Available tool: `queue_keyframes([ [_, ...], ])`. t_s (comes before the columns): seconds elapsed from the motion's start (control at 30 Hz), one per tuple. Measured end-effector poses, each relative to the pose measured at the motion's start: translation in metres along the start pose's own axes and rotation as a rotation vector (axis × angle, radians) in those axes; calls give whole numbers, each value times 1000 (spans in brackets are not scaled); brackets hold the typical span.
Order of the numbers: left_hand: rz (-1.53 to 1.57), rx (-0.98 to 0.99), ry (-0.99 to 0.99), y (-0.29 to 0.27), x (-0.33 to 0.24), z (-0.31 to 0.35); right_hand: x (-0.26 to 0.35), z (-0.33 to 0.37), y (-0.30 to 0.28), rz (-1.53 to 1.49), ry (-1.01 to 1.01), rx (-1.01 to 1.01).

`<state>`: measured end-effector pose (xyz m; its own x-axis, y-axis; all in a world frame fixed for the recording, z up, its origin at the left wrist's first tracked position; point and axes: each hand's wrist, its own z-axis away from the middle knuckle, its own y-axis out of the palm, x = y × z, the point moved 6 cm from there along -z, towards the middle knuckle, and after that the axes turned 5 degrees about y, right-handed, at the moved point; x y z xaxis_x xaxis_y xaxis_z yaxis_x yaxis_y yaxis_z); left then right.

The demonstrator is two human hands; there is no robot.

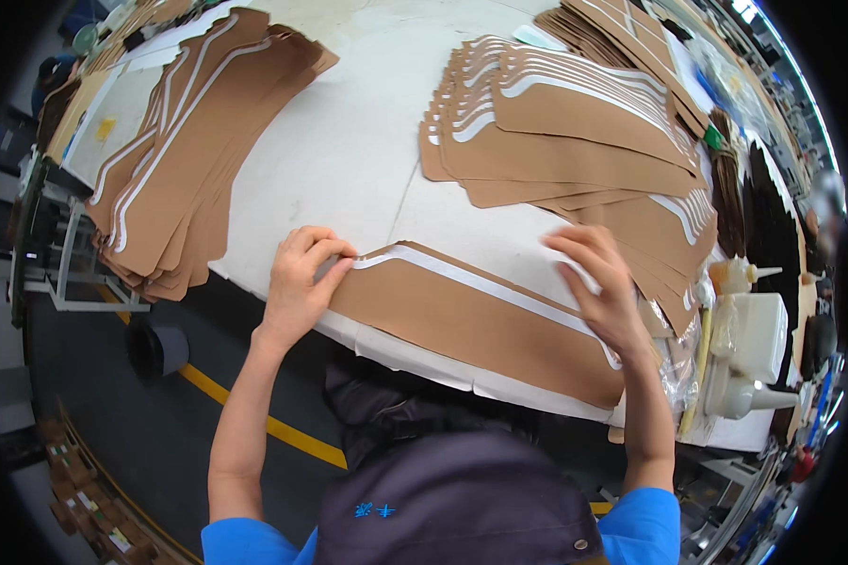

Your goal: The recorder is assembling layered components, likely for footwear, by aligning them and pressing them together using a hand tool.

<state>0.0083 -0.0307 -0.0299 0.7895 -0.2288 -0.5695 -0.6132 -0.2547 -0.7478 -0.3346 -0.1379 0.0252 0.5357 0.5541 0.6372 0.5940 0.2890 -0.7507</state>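
A brown flat panel (462, 325) with a white strip (490, 285) along its upper edge lies in front of me on the white table. At the panel's left end, my left hand (303, 278) has thumb and forefinger closed on the corner, by the end of the strip. Above the panel's right part hovers my right hand (601, 287), thumb and fingers apart, slightly smeared, with nothing visible between them. Its wrist covers part of the panel's right end.
Brown panels with white strips lie in a fanned stack (198, 141) at left and another (575, 141) at far right. White plastic bottles (746, 397) and a white container (759, 334) stand at the right edge. A dark bin (157, 348) is on the floor beyond the white table's (349, 122) left edge.
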Motion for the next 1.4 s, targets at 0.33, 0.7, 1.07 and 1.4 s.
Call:
queue_keyframes([
  [0.33, -101, 185, 5, -39, 32, -23, -97, 182, -73, 323, 487, -193],
  [0.7, -25, 149, 348, 104, -145, -23, -66, 126, -56, 209, 171, -29],
  [1.07, -43, 222, 343, 134, -173, -13, -41, 86, -14, 247, -33, 245],
  [1.4, 1, 174, 352, 128, -168, 9, -7, 109, 2, 526, -283, 268],
])
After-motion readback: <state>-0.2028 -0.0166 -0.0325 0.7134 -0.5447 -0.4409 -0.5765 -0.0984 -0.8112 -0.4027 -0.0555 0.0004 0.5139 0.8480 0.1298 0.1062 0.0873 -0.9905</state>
